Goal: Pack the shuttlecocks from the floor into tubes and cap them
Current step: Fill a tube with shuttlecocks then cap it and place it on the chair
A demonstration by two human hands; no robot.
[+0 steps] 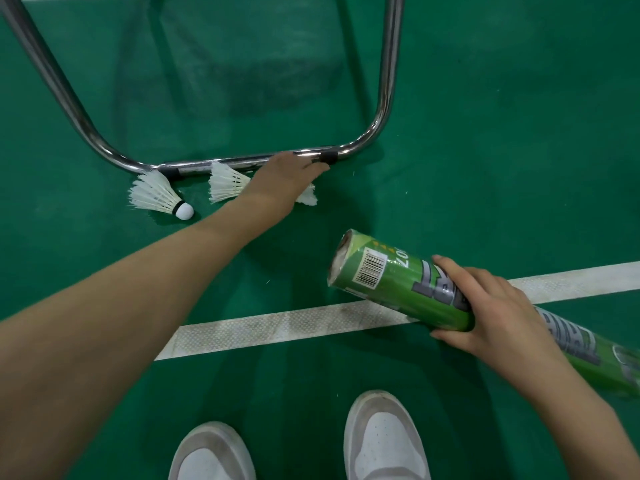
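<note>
Three white feather shuttlecocks lie on the green floor beside a chrome tube frame. The left shuttlecock (156, 197) lies free, its cork pointing right. The middle shuttlecock (225, 187) is partly hidden behind my wrist. My left hand (287, 183) reaches out palm down with straight fingers over the third shuttlecock (308, 198), of which only feather tips show. My right hand (485, 306) grips a green shuttlecock tube (381, 278) around its middle, held low over the floor. The tube's uncapped mouth (341, 258) points up and left, toward the shuttlecocks.
The bent chrome frame (242, 161) rests on the floor just beyond the shuttlecocks, its legs rising to the left and right. A white court line (277, 323) crosses the floor under the tube. My two white shoes (381, 438) stand at the bottom edge.
</note>
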